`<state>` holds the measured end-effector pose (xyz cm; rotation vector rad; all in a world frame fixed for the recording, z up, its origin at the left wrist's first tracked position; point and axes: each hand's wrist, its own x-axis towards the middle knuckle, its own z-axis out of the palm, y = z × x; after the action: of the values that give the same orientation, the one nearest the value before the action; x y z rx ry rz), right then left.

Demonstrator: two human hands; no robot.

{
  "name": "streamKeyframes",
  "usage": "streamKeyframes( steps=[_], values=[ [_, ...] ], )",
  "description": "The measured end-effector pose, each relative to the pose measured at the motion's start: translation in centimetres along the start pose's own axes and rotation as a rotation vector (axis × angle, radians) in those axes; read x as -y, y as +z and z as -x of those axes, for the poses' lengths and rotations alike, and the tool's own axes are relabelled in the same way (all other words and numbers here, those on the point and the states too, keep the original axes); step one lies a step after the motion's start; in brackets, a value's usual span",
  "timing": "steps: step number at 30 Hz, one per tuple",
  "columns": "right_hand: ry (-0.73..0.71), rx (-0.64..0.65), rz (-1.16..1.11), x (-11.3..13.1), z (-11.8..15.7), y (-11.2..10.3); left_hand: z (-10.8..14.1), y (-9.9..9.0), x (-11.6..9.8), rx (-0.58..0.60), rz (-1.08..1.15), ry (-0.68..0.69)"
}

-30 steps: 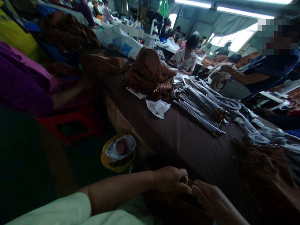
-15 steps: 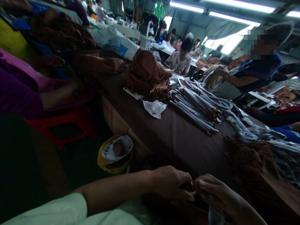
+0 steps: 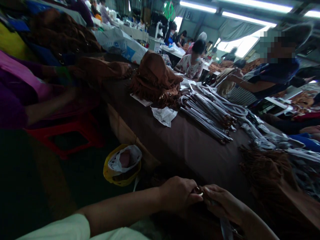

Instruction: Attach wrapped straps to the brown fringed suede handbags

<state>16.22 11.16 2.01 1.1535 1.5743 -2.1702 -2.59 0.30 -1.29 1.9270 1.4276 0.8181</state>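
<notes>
My left hand (image 3: 178, 195) and my right hand (image 3: 221, 201) meet low in the view, fingers closed together on a small metal fitting (image 3: 200, 193). The fitting seems to sit on a dark brown leather piece (image 3: 190, 223), mostly in shadow and partly hidden by my hands. A grey strap (image 3: 226, 228) hangs down below my right hand. A pale sleeve (image 3: 57, 228) covers my left upper arm. Brown suede fringe (image 3: 265, 175) lies to the right of my right hand.
A brown-clothed table (image 3: 192, 150) holds a fringed suede bag heap (image 3: 155, 78) and bundled straps (image 3: 207, 115). A yellow bag (image 3: 122, 165) sits on the floor beside a red stool (image 3: 67, 136). Co-workers sit on both sides.
My hands have drawn closer around the metal fitting, and the grey strap below my right hand has come into view. The whole scene has shifted slightly with my head.
</notes>
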Motion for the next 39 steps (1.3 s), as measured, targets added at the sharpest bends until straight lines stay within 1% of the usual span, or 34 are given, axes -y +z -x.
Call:
streamKeyframes(
  steps=[2, 5, 7, 8, 9, 10, 11, 12, 15, 16, 17, 18, 19, 20, 22, 23, 25, 27, 29, 30, 32, 34, 35, 37, 38, 39],
  values=[
    [0.014, -0.137, 0.18, -0.2, 0.3, 0.6, -0.2, 0.0, 0.1, 0.058, 0.035, -0.084],
    [-0.022, -0.276, 0.616, 0.7, 1.3, 1.8, -0.4, 0.6, 0.0, 0.115, 0.031, -0.147],
    [-0.057, -0.387, 0.905, 2.1, 2.2, 2.6, -0.5, 1.1, -0.1, 0.107, -0.001, -0.121],
    [-0.062, -0.441, 1.002, 2.7, 2.7, 2.9, -0.4, 1.2, -0.1, 0.092, -0.02, -0.082],
    [-0.062, -0.474, 1.046, 3.3, 3.0, 3.1, -0.4, 1.3, -0.2, 0.072, -0.041, -0.027],
    [-0.062, -0.475, 1.029, 3.7, 3.3, 3.3, -0.3, 1.3, -0.2, 0.048, -0.06, 0.038],
    [-0.054, -0.438, 0.946, 3.8, 3.4, 3.3, -0.3, 1.3, -0.3, 0.021, -0.075, 0.106],
    [-0.038, -0.376, 0.802, 3.6, 3.5, 3.3, -0.2, 1.2, -0.3, -0.005, -0.085, 0.165],
    [-0.009, -0.167, 0.17, 1.4, 2.8, 3.1, 0.0, 0.8, -0.1, -0.079, -0.065, 0.278],
    [-0.033, -0.118, -0.028, 0.4, 2.5, 3.1, 0.0, 0.7, 0.1, -0.101, -0.051, 0.298],
    [-0.063, -0.073, -0.17, -0.5, 2.2, 3.1, 0.0, 0.5, 0.2, -0.117, -0.042, 0.308],
    [-0.082, -0.053, -0.251, -1.2, 1.9, 3.0, 0.1, 0.4, 0.4, -0.121, -0.044, 0.312],
    [-0.08, -0.05, -0.274, -1.6, 1.6, 3.0, 0.1, 0.4, 0.5, -0.113, -0.057, 0.311],
    [-0.071, -0.084, -0.249, -1.6, 1.5, 2.9, 0.1, 0.3, 0.6, -0.098, -0.083, 0.304],
    [-0.024, -0.195, -0.07, -0.8, 1.3, 2.5, 0.0, 0.4, 0.7, -0.064, -0.152, 0.278],
    [-0.005, -0.255, 0.079, -0.1, 1.4, 2.4, -0.1, 0.6, 0.6, -0.05, -0.192, 0.26],
    [0.021, -0.353, 0.482, 1.2, 1.5, 2.6, -0.3, 1.2, 0.4, -0.022, -0.275, 0.221],
    [0.041, -0.449, 0.932, 2.0, 1.5, 3.6, -0.5, 2.0, 0.2, 0.02, -0.347, 0.211],
    [0.04, -0.584, 1.301, 1.9, 1.5, 5.2, -0.8, 2.9, 0.1, 0.06, -0.402, 0.205],
    [0.031, -0.637, 1.438, 1.6, 1.4, 6.0, -0.9, 3.3, 0.1, 0.071, -0.419, 0.192],
    [-0.006, -0.703, 1.625, 0.8, 1.2, 7.1, -1.2, 3.7, 0.1, 0.072, -0.435, 0.167],
    [-0.073, -0.725, 1.681, 0.3, 1.2, 7.3, -1.4, 3.5, 0.1, 0.034, -0.421, 0.168],
    [-0.102, -0.742, 1.65, 0.3, 1.3, 6.9, -1.5, 3.2, 0.1, 0.002, -0.407, 0.173],
    [-0.137, -0.756, 1.49, 0.6, 1.8, 5.7, -1.6, 2.4, 0.2, -0.052, -0.361, 0.174],
    [-0.146, -0.731, 1.37, 0.9, 2.1, 5.0, -1.6, 1.9, 0.2, -0.065, -0.328, 0.174],
    [-0.148, -0.674, 1.222, 1.1, 2.5, 4.3, -1.6, 1.5, 0.3, -0.066, -0.288, 0.179]
  ],
)
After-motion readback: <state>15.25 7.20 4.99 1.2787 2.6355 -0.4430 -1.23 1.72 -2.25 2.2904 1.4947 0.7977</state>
